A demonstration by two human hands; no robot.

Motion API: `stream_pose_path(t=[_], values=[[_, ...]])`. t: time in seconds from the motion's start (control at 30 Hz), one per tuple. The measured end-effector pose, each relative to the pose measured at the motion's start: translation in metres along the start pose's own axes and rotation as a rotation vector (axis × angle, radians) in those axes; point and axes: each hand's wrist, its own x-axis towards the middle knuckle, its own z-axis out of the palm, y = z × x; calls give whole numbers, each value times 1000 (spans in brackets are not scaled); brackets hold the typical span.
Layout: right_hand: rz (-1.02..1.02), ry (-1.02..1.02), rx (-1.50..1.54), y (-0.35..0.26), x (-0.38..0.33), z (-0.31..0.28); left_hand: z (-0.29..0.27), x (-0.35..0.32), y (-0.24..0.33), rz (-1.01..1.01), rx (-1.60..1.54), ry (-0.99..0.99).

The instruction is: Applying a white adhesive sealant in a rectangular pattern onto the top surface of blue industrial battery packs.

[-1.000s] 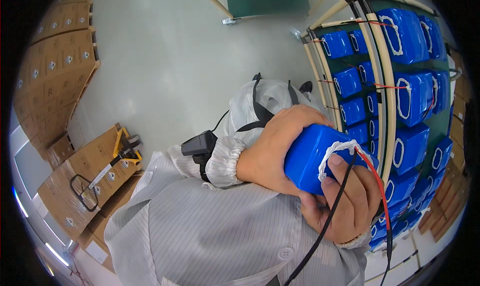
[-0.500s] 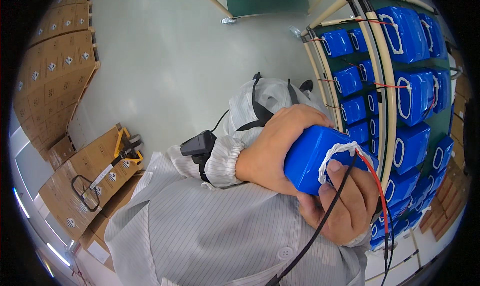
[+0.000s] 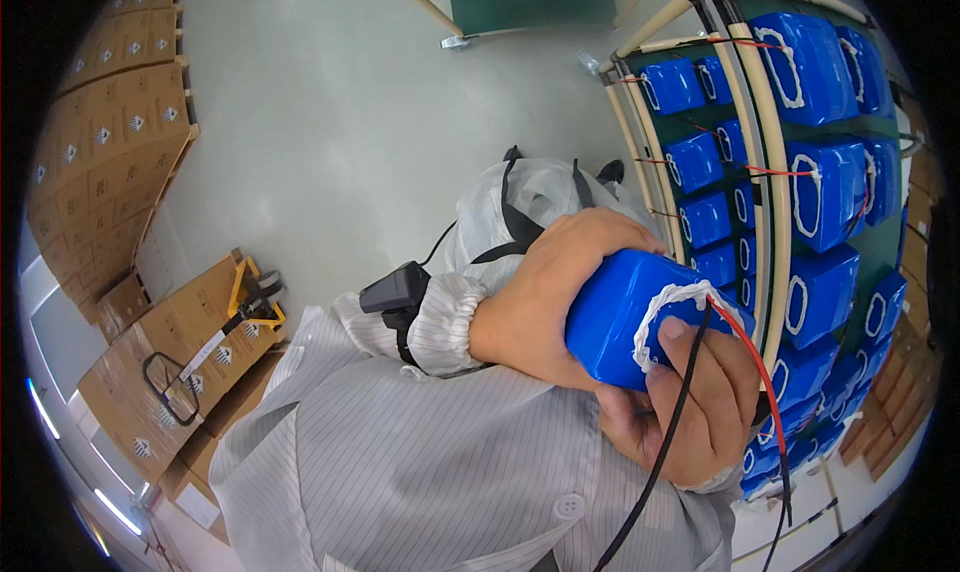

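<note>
A blue-wrapped battery pack [image 3: 612, 322] is held up in front of my chest, right of centre. My left hand [image 3: 550, 297] is closed around its far and left sides. A ragged ring of white sealant [image 3: 648, 334] runs around the pack's end face, where a red wire [image 3: 752, 346] and a black wire [image 3: 668, 440] come out. With fingers curled, my right hand [image 3: 705, 412] grips the near side of that end, one fingertip on the face inside the ring. The black wire hangs down across the right fingers; the red one hangs to their right.
A tube-framed rack [image 3: 768, 152] on the right carries several similar blue packs [image 3: 825, 192]. On the left stand stacked cartons [image 3: 125, 117] and a yellow pallet jack [image 3: 245, 290] beside wrapped boxes. A green-topped table [image 3: 530, 2] is at the far edge, beyond the grey floor [image 3: 330, 132].
The black wire's lower end has swung to the right, and the red wire's dark end has shifted slightly. The right fingertip has moved a little along the end face; both hands keep their hold.
</note>
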Motion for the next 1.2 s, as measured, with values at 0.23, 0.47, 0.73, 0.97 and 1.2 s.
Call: stream_pose_path(t=[0.23,0.47,0.73,0.97,1.2], values=[[-40,30,21,1,1,-1,-1,4,4,12,8,-6],[17,34,41,0,9,0,-2,3,2,4,13,-8],[-10,2,66,5,7,-4,-4,7,2,10,29,-13],[3,-2,93,8,11,-5,-1,7,2,-4,5,-2],[-19,11,125,11,6,-4,-2,8,0,11,40,-8]])
